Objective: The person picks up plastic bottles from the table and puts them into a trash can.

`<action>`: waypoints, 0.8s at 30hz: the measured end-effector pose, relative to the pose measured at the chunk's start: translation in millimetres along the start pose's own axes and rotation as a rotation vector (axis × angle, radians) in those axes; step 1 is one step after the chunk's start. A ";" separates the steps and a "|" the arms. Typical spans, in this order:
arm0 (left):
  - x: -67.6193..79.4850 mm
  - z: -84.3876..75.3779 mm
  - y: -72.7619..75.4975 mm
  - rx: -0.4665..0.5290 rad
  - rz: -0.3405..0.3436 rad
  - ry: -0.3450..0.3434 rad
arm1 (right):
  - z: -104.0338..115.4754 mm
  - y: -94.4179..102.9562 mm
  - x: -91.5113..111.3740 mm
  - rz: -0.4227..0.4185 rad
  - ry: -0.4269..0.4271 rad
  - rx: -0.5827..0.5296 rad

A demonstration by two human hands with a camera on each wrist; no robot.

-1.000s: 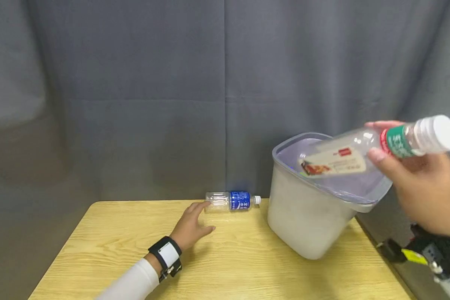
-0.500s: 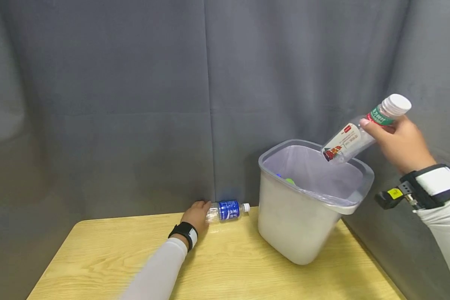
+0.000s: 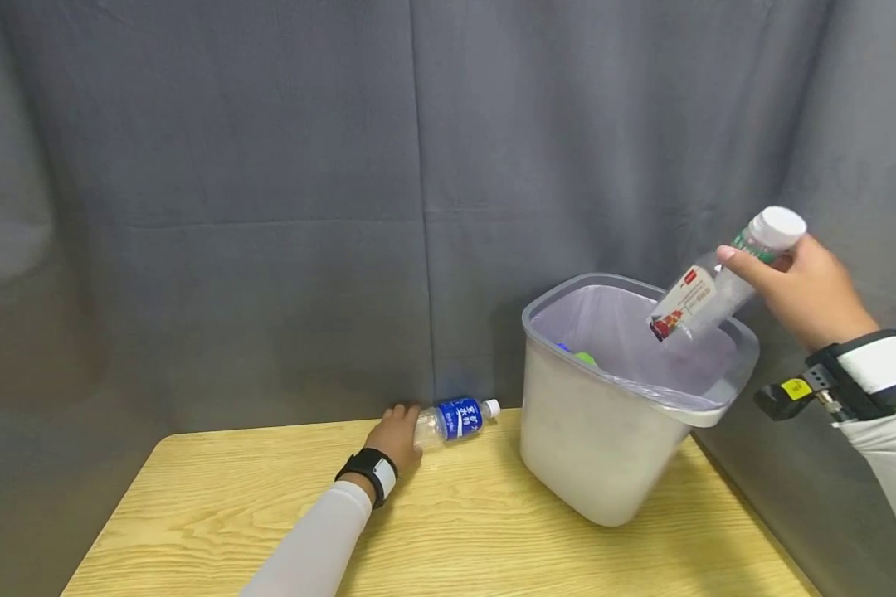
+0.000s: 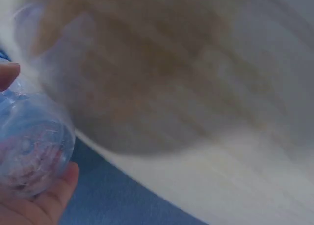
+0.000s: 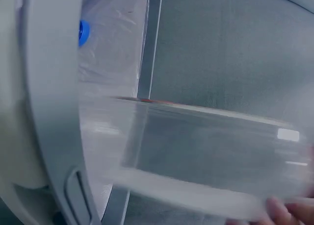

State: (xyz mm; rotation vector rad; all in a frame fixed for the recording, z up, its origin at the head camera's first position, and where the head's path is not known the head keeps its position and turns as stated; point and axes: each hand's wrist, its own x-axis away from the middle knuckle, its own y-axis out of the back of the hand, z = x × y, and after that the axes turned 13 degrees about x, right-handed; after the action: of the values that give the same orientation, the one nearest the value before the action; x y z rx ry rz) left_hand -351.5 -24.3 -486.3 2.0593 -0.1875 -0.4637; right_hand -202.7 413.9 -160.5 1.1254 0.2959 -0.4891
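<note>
My right hand (image 3: 817,290) grips a clear plastic bottle with a white cap (image 3: 692,300) near its neck. Tilted base-down, the bottle overlaps the opening of the trash bin (image 3: 597,439); its clear wall (image 5: 196,151) crosses the bin's rim in the right wrist view. At the table's back edge, my left hand (image 3: 396,438) grips the base end of a blue-labelled plastic bottle (image 3: 459,418). This bottle lies on its side, white cap pointing right. In the left wrist view, thumb and fingers (image 4: 61,188) lie around its clear base (image 4: 34,146).
The bin has a grey rim and a pale liner (image 3: 605,319). Inside it show a green item (image 3: 586,358) and a blue cap (image 5: 84,33). A grey curtain (image 3: 269,207) hangs directly behind the wooden table (image 3: 231,506).
My left hand has moved onto the blue-labelled bottle and taken hold of it; the bottle has turned slightly. My right hand has tipped its bottle steeper, base down over the bin.
</note>
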 end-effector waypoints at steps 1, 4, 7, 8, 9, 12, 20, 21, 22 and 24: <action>1.7 0.6 4.2 0.023 -0.008 0.005 | -0.5 -1.1 1.0 0.022 0.000 -0.016; 11.0 0.6 22.4 0.189 -0.053 0.051 | 2.8 -5.3 8.8 0.057 0.020 -0.093; 29.2 -2.2 44.1 0.409 -0.107 0.102 | 13.8 -10.6 27.1 0.018 0.089 -0.147; 37.1 -4.5 51.1 0.486 -0.127 0.113 | 19.1 -13.0 35.1 -0.008 0.125 -0.159; 45.3 -7.1 56.7 0.544 -0.146 0.111 | 25.0 -15.6 44.2 -0.031 0.168 -0.179; 75.2 -24.4 73.1 0.713 -0.172 0.097 | 47.4 -25.3 77.1 -0.096 0.314 -0.246; 168.6 -93.0 93.7 0.887 -0.078 -0.015 | 94.0 -77.3 168.5 -0.021 0.617 -0.512; 177.7 -98.9 93.5 0.887 -0.050 -0.032 | 94.6 -86.0 178.3 0.031 0.607 -0.553; 186.0 -103.9 92.5 0.890 -0.018 -0.045 | 93.8 -95.8 187.4 0.085 0.590 -0.595; 198.9 -109.6 88.0 0.886 0.044 -0.090 | 89.0 -116.7 204.9 0.201 0.554 -0.664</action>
State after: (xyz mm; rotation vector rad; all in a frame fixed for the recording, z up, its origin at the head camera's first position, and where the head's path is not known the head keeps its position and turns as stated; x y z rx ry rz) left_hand -120.7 -44.6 -410.9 2.8857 -0.5715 -0.4956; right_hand -88.7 247.0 -311.1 0.6050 0.7571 0.1193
